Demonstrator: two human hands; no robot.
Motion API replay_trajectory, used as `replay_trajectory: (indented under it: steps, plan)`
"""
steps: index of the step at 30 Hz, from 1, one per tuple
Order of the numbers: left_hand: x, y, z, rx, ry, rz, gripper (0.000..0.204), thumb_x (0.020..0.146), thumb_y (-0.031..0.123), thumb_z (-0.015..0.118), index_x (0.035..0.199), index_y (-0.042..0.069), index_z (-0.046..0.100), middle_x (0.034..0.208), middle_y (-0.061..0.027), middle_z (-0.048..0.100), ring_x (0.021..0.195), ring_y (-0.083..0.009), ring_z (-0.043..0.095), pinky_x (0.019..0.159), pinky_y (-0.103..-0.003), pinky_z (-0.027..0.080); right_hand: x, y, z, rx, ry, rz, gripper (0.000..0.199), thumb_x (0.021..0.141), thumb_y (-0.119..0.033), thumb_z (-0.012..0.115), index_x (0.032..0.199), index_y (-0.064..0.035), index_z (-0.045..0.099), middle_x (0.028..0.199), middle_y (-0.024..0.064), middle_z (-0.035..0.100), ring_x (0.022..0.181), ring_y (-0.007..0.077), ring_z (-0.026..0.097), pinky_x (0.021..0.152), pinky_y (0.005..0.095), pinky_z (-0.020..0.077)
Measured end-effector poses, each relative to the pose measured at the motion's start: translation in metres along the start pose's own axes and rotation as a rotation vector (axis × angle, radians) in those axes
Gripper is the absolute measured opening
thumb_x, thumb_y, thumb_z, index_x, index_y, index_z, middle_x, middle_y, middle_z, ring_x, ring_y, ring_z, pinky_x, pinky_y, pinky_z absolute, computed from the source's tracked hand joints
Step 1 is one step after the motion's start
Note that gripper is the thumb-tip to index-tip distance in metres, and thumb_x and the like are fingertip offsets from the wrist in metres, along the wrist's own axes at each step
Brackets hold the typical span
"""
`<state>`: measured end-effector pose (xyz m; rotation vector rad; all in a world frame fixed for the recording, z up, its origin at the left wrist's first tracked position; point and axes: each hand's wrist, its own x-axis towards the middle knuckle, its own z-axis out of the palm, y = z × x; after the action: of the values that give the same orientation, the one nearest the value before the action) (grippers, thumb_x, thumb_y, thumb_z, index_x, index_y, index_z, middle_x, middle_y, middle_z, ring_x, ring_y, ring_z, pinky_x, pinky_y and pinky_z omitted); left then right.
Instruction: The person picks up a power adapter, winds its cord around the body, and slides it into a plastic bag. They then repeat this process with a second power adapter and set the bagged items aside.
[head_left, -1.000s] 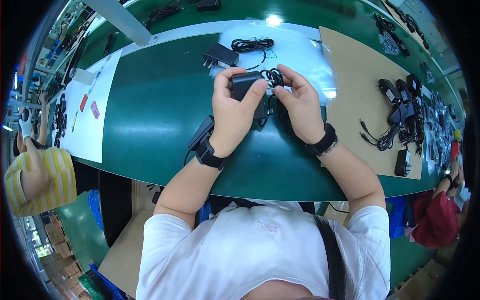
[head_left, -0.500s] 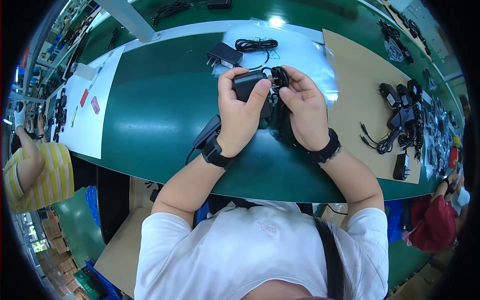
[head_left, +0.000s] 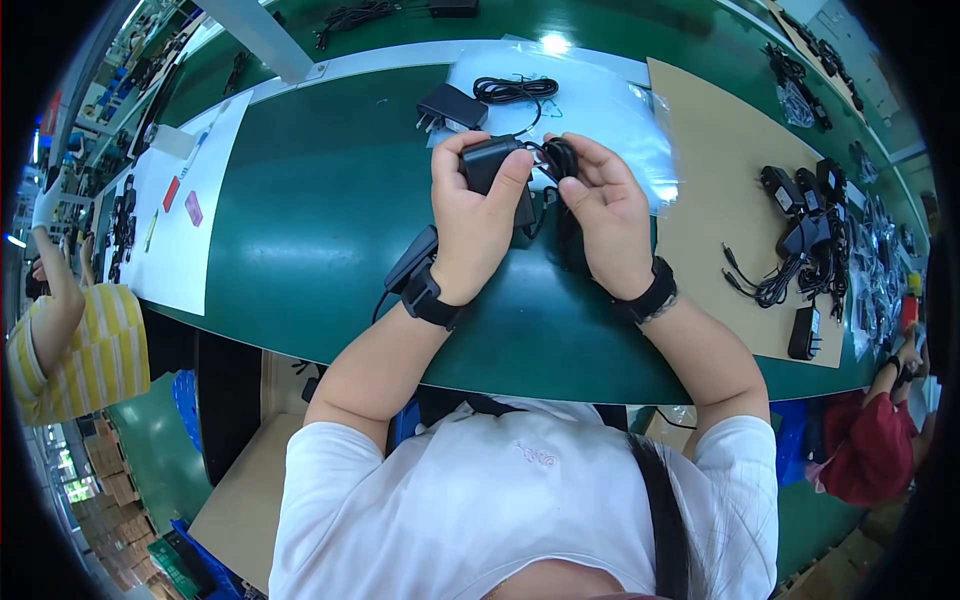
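Note:
My left hand (head_left: 478, 215) grips a black power adapter (head_left: 488, 160) above the green table (head_left: 300, 220). My right hand (head_left: 605, 210) holds the coiled black cable (head_left: 560, 158) that hangs from that adapter, fingers curled round the loops. Both wrists carry black bands. A second black adapter (head_left: 446, 106) with a coiled cable (head_left: 514, 90) lies just beyond my hands on a clear plastic sheet (head_left: 600, 110).
A brown cardboard sheet (head_left: 720, 190) to the right carries several black adapters and cables (head_left: 800, 240). White paper (head_left: 190, 200) lies at the left. A black flat object (head_left: 410, 260) sits under my left wrist. One person in yellow stands at left, another in red at right.
Both hands have lifted slightly away from me with the adapter and cable; the right fingers have shifted on the coil.

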<state>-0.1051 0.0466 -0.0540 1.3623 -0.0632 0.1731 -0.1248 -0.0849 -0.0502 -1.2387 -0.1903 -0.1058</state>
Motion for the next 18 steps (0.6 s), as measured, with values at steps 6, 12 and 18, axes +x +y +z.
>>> replay_trajectory:
  steps: [6,12,18]
  plan:
    - [-0.0033,0.002,-0.0004,-0.033,0.014,-0.022,0.048,0.078,0.025,0.07,0.108,0.003,0.04,0.087,-0.0058,0.054,0.072,-0.0086,0.054,0.059,-0.02,0.046,0.0025,0.0004,-0.006,0.058,-0.035,0.062,0.039,0.085,0.005,0.046,0.124,0.0045,0.041,0.122,0.0132,0.05,0.112,0.0168,0.049,0.097,0.0272,0.036]
    - [-0.0036,-0.0069,-0.003,0.112,-0.034,0.196,0.048,0.077,0.024,0.071,0.107,0.002,0.041,0.086,-0.0063,0.055,0.073,-0.0104,0.054,0.062,-0.023,0.046,0.0002,0.0017,-0.0047,0.053,-0.028,0.091,0.04,0.085,0.005,0.047,0.125,0.0051,0.042,0.122,0.0125,0.05,0.111,0.0161,0.049,0.096,0.0268,0.0367]
    - [-0.0035,-0.0014,-0.0001,0.189,-0.073,0.099,0.044,0.079,0.021,0.069,0.107,0.004,0.041,0.088,-0.0073,0.055,0.074,-0.0099,0.056,0.061,-0.02,0.047,0.0014,0.0031,-0.0059,-0.031,-0.06,0.067,0.041,0.086,0.005,0.046,0.126,0.0045,0.041,0.123,0.0126,0.05,0.112,0.0159,0.048,0.097,0.0264,0.0354]
